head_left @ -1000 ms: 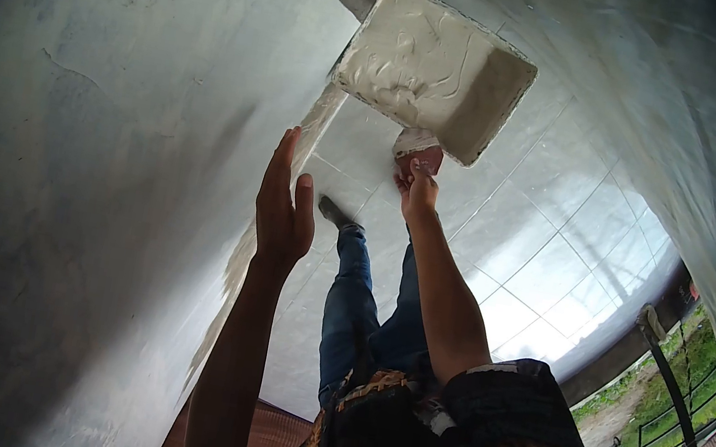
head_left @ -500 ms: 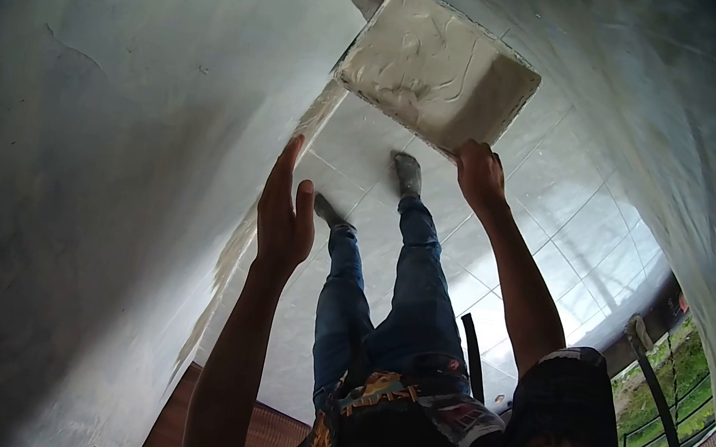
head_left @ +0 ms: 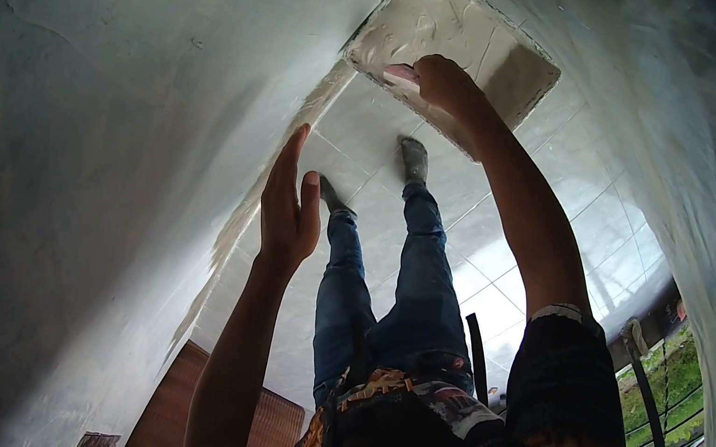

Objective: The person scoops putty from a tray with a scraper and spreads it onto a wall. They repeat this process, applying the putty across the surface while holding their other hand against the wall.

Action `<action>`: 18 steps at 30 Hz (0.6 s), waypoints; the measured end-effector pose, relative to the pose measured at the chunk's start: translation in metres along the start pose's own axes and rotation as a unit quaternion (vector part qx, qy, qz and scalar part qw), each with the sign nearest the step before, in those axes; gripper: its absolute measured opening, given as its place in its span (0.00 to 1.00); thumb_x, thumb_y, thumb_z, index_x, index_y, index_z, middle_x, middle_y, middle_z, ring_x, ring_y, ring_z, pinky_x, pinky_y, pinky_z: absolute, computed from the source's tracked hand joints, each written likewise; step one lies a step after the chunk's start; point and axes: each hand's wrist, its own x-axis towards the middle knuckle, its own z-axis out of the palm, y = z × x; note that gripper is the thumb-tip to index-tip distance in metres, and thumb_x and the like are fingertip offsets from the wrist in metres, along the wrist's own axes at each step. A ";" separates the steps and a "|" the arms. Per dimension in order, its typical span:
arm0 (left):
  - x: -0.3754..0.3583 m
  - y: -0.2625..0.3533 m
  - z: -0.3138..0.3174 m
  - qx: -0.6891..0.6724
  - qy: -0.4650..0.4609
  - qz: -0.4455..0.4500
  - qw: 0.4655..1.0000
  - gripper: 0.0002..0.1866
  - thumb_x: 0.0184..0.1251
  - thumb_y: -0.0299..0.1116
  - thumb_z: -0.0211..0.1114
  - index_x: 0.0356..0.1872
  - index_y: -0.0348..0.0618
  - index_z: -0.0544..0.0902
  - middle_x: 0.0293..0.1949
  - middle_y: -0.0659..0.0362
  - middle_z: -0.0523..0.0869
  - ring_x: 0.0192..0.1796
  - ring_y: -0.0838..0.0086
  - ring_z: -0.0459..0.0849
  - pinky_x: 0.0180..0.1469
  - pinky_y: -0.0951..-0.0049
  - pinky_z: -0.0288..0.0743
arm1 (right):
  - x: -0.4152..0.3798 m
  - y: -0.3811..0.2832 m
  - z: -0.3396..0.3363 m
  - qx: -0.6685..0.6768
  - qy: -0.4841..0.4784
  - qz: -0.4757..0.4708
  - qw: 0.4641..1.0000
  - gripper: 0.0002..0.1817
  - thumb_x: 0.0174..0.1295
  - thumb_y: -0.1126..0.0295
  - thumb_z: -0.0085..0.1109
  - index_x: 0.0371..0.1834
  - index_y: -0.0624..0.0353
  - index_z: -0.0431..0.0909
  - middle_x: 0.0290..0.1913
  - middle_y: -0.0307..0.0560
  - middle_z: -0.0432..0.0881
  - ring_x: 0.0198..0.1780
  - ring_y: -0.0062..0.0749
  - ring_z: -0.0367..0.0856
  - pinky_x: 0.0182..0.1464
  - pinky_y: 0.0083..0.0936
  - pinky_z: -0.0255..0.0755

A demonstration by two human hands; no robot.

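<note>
A rectangular tray of smooth, pale wet plaster lies ahead of my feet, beside the wall. My right hand is over the tray's near side, its fingers closed on a small flat scraper with a pinkish face and a pale edge. Most of the scraper is hidden by the fist. Held upright with fingers straight and thumb apart, my left hand is empty and overlaps the foot of the wall in this view.
My boots stand on a glossy tiled floor. A rough plaster strip runs along the wall's base. Pale sheeting hangs on the right. Behind me are a brown woven panel and an opening onto grass.
My right hand has moved left and forward from the tray's near right corner to over its near side, bringing the scraper into view. My left hand stays almost still.
</note>
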 end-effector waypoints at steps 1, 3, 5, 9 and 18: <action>0.000 0.001 0.001 -0.001 -0.002 0.003 1.000 0.31 0.84 0.48 0.42 0.75 0.33 0.64 0.71 0.41 0.73 0.75 0.50 0.69 0.77 0.54 0.59 | -0.008 -0.002 0.001 -0.002 -0.001 0.000 1.000 0.08 0.57 0.76 0.60 0.38 0.65 0.86 0.40 0.63 0.86 0.43 0.56 0.87 0.48 0.46 0.79; 0.000 0.001 0.006 -0.002 -0.004 0.000 1.000 0.31 0.84 0.48 0.42 0.75 0.33 0.64 0.71 0.41 0.73 0.75 0.50 0.69 0.77 0.54 0.59 | -0.024 -0.005 0.003 0.000 0.003 0.004 1.000 0.09 0.56 0.77 0.60 0.39 0.67 0.86 0.39 0.63 0.87 0.44 0.54 0.88 0.49 0.44 0.81; -0.001 0.000 0.008 -0.001 -0.004 -0.006 1.000 0.32 0.84 0.49 0.41 0.75 0.33 0.64 0.71 0.41 0.73 0.75 0.50 0.69 0.77 0.54 0.59 | -0.018 -0.001 0.028 0.009 0.014 0.007 1.000 0.09 0.57 0.77 0.60 0.39 0.66 0.86 0.40 0.63 0.87 0.45 0.53 0.88 0.50 0.44 0.81; -0.004 -0.002 0.013 0.005 -0.015 -0.019 1.000 0.32 0.84 0.50 0.41 0.75 0.33 0.64 0.71 0.41 0.73 0.75 0.50 0.70 0.76 0.54 0.60 | 0.009 -0.003 0.063 0.005 0.059 -0.014 0.998 0.07 0.58 0.77 0.59 0.38 0.65 0.84 0.40 0.61 0.86 0.44 0.52 0.88 0.51 0.43 0.82; -0.007 -0.001 0.015 -0.005 -0.015 -0.012 1.000 0.31 0.84 0.48 0.40 0.75 0.33 0.64 0.71 0.41 0.73 0.75 0.50 0.70 0.76 0.54 0.60 | 0.053 0.000 0.014 0.126 0.047 0.109 0.985 0.23 0.58 0.77 0.58 0.58 0.71 0.77 0.46 0.67 0.86 0.48 0.58 0.87 0.55 0.48 0.80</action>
